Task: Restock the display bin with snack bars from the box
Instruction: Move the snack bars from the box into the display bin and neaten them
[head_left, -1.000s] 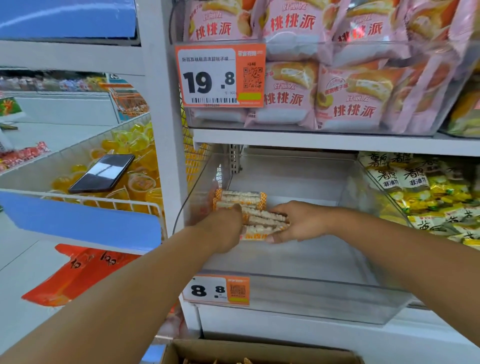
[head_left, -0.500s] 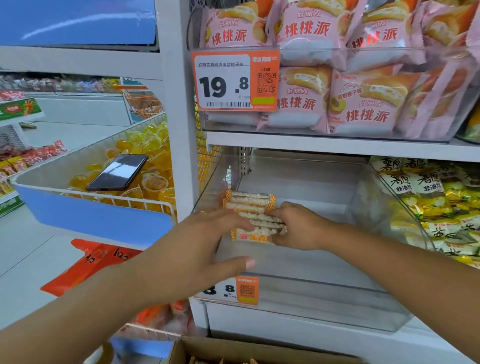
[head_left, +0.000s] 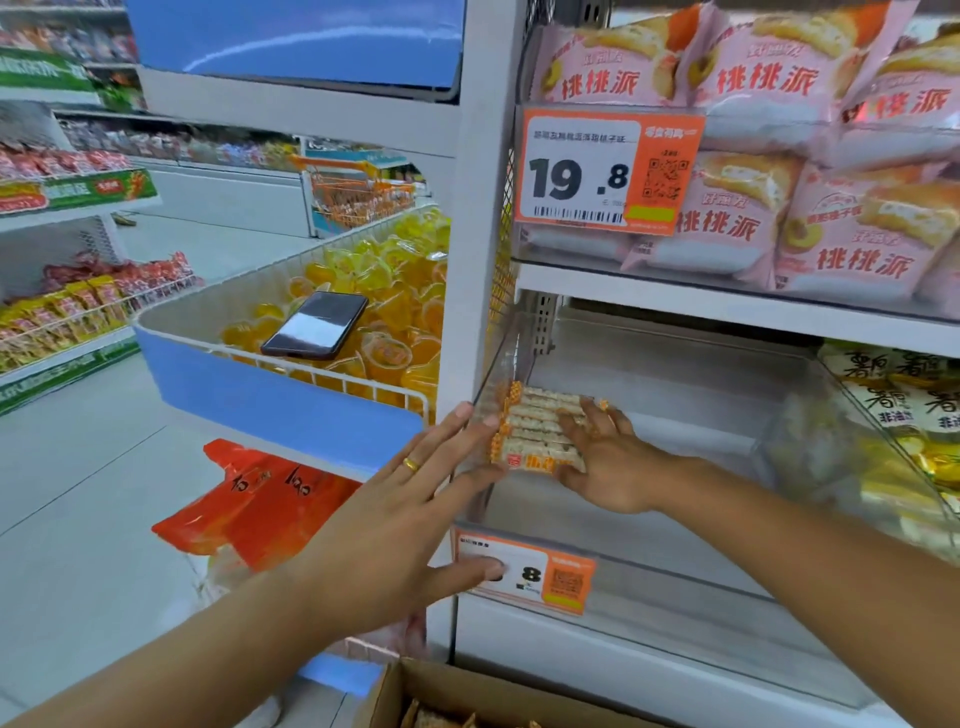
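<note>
Several snack bars (head_left: 535, 431) in clear wrappers with orange ends lie in a flat stack at the left end of the clear display bin (head_left: 670, 613). My right hand (head_left: 605, 457) rests on their right side, fingers spread flat over the wrappers. My left hand (head_left: 410, 512) hovers outside the bin's left wall with straight spread fingers and holds nothing; a gold ring is on one finger. The cardboard box (head_left: 467, 696) stands open at the bottom edge, with a few bars showing inside.
An orange 8.8 price tag (head_left: 540, 577) hangs on the bin's front. Yellow snack packs (head_left: 904, 410) fill the right compartment. Pink cake packs (head_left: 769, 171) sit on the shelf above. A phone (head_left: 314, 326) lies on jelly cups in the left wire basket. Orange bags (head_left: 260, 499) lie on the floor.
My left hand has let go of the bars and drawn back out of the bin toward me. My right hand stays on the stack. The view has shifted left.
</note>
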